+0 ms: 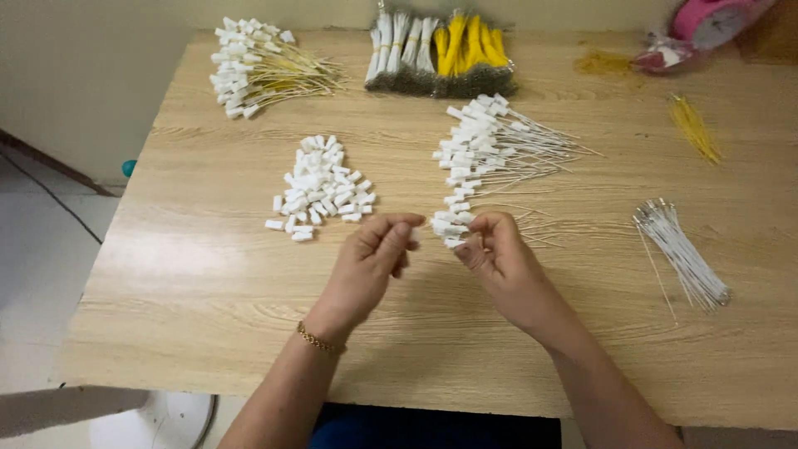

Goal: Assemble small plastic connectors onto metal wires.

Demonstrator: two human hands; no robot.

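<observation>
- The wooden table [208, 291] fills most of the view, its grain running left to right.
- At 12 o'clock, at the far edge, lies a bundle of white and yellow wires [439, 51] with dark ends.
- At 11 o'clock sits a heap of yellow wires with white connectors [258, 68].
- Right of centre, a fan of white wires with white connectors [490, 148] reaches down to the hands.
- At 10 o'clock from the hands is a pile of loose white connector housings [320, 189].
- At 3 o'clock lies a bundle of bare white wires [683, 254]; at 1 o'clock, a small bunch of yellow wires [695, 126].
- At the top right corner is a pink roll [715, 18].
- The left hand [370, 262], a gold bracelet [319, 340] at its wrist, has its fingertips pinched together; what they pinch is too small to tell.
- The right hand [497, 254] has its fingers curled around a white connector [453, 241] at the near end of the fan.
</observation>
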